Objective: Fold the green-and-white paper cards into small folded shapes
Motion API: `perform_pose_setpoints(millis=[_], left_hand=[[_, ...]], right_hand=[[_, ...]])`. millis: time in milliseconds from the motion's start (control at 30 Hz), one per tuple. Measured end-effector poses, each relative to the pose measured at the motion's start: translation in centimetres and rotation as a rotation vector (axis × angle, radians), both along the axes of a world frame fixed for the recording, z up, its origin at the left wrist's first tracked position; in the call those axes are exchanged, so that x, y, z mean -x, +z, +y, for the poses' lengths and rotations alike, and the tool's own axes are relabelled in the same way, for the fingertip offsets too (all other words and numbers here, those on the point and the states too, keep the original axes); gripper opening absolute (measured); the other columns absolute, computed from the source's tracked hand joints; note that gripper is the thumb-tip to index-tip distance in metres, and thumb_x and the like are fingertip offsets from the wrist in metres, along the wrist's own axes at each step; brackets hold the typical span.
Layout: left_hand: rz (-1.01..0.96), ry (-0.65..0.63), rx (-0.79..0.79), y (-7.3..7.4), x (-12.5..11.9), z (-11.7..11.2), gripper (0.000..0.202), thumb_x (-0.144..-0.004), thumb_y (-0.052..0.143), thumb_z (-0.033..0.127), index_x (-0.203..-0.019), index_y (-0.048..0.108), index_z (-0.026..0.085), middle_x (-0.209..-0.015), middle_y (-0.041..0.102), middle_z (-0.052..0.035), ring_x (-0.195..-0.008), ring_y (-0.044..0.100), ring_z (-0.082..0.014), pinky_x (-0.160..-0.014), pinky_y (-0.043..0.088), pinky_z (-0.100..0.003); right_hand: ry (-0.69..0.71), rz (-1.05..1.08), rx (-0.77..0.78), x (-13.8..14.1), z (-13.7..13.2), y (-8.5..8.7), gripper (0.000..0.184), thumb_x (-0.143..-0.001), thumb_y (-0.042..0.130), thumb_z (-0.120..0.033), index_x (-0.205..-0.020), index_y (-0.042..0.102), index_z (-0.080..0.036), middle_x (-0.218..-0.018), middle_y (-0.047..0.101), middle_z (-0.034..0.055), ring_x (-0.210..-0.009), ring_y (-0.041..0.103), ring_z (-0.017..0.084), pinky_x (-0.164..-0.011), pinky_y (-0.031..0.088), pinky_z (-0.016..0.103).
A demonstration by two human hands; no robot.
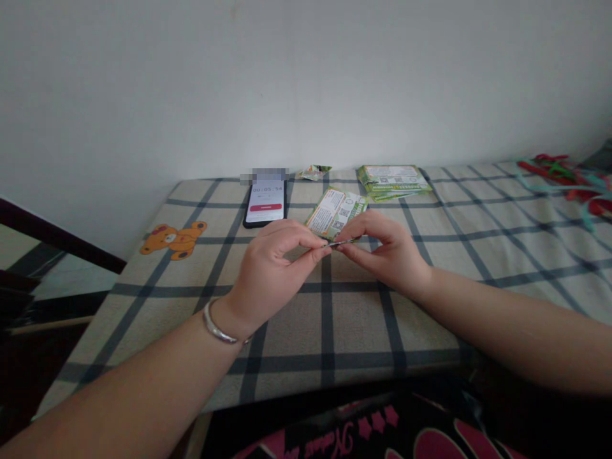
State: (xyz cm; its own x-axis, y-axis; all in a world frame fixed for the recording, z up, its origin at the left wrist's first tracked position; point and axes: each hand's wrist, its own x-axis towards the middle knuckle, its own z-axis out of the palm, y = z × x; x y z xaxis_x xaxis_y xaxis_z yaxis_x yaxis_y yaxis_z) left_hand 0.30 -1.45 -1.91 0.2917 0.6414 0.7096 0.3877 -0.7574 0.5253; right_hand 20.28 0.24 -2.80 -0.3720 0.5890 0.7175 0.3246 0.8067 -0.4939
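Observation:
A thin, folded green printed wrapper (345, 241) is pinched between thumb and fingers of both hands, seen nearly edge-on. My left hand (275, 264), with a silver bangle at the wrist, grips its left end. On the right end, the thumb and fingertips of my right hand (385, 248) press together. Just beyond the fingers, a flat green and white printed wrapper (337, 212) lies on the table, its near edge partly hidden by my hands. Farther back, a small folded wrapper (314, 172) sits near the wall.
A phone (266, 201) showing a timer lies behind my left hand. At the back right rests a stack of similar printed wrappers (394, 180). A bear cutout (174, 240) lies on the left of the checked tablecloth (299, 376). Coloured ribbons (568, 182) are heaped far right.

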Motion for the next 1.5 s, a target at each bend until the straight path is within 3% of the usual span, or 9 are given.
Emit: perform_pose_setpoints(millis=[400,533,667,867,1067,1333,1400,1500], left_hand=[[0.000,-0.083,0.052,-0.3,0.3,0.6,0.009,-0.083,0.065,0.018,-0.074,0.063,0.020,-0.078,0.067,-0.0022,-0.078,0.064,-0.0166,-0.075,0.052,-0.033],[0.048,-0.016,0.062,-0.3,0.4,0.6,0.006,-0.082,0.067,0.021,-0.077,0.064,0.020,-0.078,0.068,-0.0026,-0.078,0.063,-0.0170,-0.074,0.051,-0.032],[0.102,0.067,0.080,0.0,0.5,0.3,0.001,-0.081,0.064,0.020,-0.082,0.064,0.020,-0.083,0.069,-0.0028,-0.081,0.065,-0.0178,-0.076,0.051,-0.032],[0.086,0.011,0.072,0.2,0.7,0.4,0.004,-0.084,0.063,0.019,-0.082,0.065,0.019,-0.086,0.070,-0.0032,-0.086,0.065,-0.0181,-0.081,0.050,-0.033],[0.117,-0.004,0.160,0.3,0.7,0.4,0.006,-0.087,0.059,0.016,-0.083,0.062,0.018,-0.084,0.066,0.0001,-0.083,0.061,-0.0137,-0.078,0.047,-0.027],[-0.054,-0.049,0.290,-0.5,0.5,1.0,0.002,-0.088,0.058,0.020,-0.086,0.058,0.019,-0.081,0.061,0.0009,-0.076,0.059,-0.0115,-0.069,0.048,-0.023],[-0.052,-0.047,0.276,-0.6,0.6,1.1,0.002,-0.088,0.056,0.021,-0.088,0.057,0.019,-0.084,0.061,0.0000,-0.077,0.060,-0.0121,-0.070,0.050,-0.023],[0.093,0.006,0.173,-0.5,0.9,1.2,0.002,-0.086,0.055,0.017,-0.088,0.056,0.018,-0.089,0.063,-0.0016,-0.083,0.062,-0.0139,-0.077,0.050,-0.027]], right_hand=[[-0.018,0.042,0.130,-0.1,0.1,-0.4,0.010,-0.080,0.071,-0.023,-0.074,0.064,-0.019,-0.073,0.066,0.0001,-0.068,0.058,0.012,-0.061,0.045,0.026],[-0.034,0.091,0.170,-0.1,0.2,-0.6,0.014,-0.076,0.075,-0.024,-0.071,0.063,-0.018,-0.071,0.064,-0.0010,-0.064,0.056,0.010,-0.057,0.044,0.024],[-0.047,0.073,0.132,-0.3,0.2,-0.6,0.014,-0.075,0.076,-0.021,-0.071,0.063,-0.017,-0.071,0.063,-0.0012,-0.063,0.055,0.010,-0.057,0.043,0.024],[-0.085,0.078,0.166,-0.3,0.2,-0.5,0.011,-0.077,0.074,-0.023,-0.073,0.065,-0.018,-0.072,0.064,0.0002,-0.065,0.055,0.011,-0.057,0.043,0.025],[-0.049,0.068,0.205,-0.4,0.1,-0.1,0.016,-0.079,0.072,-0.028,-0.069,0.063,-0.018,-0.072,0.065,0.0010,-0.069,0.058,0.013,-0.064,0.045,0.027],[-0.008,0.032,0.446,-0.5,0.7,-1.2,0.012,-0.078,0.070,-0.028,-0.082,0.065,-0.017,-0.078,0.068,0.0021,-0.067,0.060,0.012,-0.060,0.047,0.025],[-0.051,0.010,0.418,-0.7,0.9,-1.3,0.011,-0.080,0.068,-0.027,-0.078,0.066,-0.016,-0.075,0.068,0.0022,-0.062,0.058,0.011,-0.057,0.047,0.024],[-0.116,-0.063,0.255,-1.1,0.9,-1.0,0.007,-0.079,0.068,-0.023,-0.077,0.068,-0.016,-0.074,0.069,0.0027,-0.062,0.059,0.011,-0.056,0.045,0.024]])
